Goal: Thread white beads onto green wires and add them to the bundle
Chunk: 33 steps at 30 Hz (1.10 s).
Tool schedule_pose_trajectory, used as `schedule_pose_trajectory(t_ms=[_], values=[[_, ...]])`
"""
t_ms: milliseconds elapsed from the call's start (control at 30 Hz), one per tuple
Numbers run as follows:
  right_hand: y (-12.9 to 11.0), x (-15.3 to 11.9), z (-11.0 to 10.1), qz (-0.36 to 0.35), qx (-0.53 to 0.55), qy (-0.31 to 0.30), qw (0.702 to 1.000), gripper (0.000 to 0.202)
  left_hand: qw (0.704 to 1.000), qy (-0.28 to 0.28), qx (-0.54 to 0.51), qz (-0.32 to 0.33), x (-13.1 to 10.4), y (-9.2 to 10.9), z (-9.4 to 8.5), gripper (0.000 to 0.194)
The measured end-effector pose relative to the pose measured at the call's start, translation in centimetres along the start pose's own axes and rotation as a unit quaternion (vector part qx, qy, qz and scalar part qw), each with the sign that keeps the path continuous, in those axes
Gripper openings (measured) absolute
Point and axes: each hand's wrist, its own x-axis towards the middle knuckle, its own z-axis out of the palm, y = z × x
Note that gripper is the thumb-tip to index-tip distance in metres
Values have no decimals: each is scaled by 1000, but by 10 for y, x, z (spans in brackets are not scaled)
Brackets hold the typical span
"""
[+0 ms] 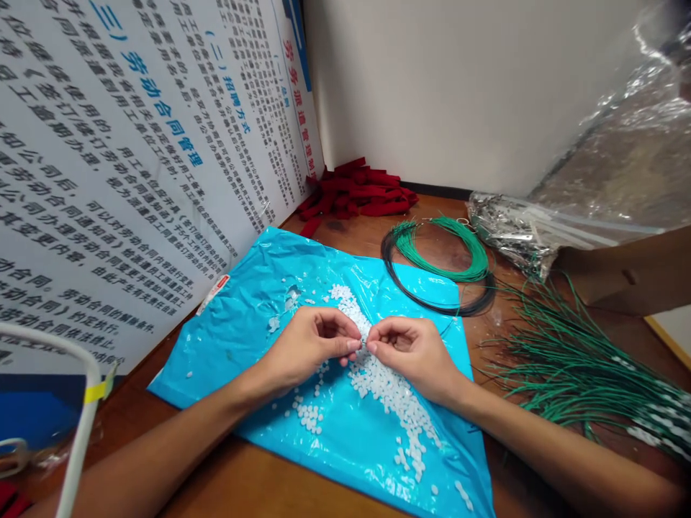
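Observation:
My left hand and my right hand meet fingertip to fingertip over a blue plastic bag spread flat on the table. Thumb and forefinger of each hand are pinched together. Whatever they pinch is too small to make out. Below and around the fingers lie many small white round pieces, strewn in a band across the bag. A smaller cluster sits left of that band, under my left wrist.
Coils of green wire and black wire lie behind the bag. Bundled green wires spread at the right, near a cardboard box and a clear bag of metal parts. Red strips are heaped at the back. A printed board stands left.

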Motion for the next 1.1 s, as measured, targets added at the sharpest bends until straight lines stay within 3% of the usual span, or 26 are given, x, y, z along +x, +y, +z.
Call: schedule_pose_trajectory(t_ms=[233,1100], values=[[0,-2,1,-1,-10,2,1000,3,998,-11,-53,-20,2,-6,1,9],[2,-3,2,-2,-40,-4,999,4,999,-20,-41,-11,1,-5,2,6]])
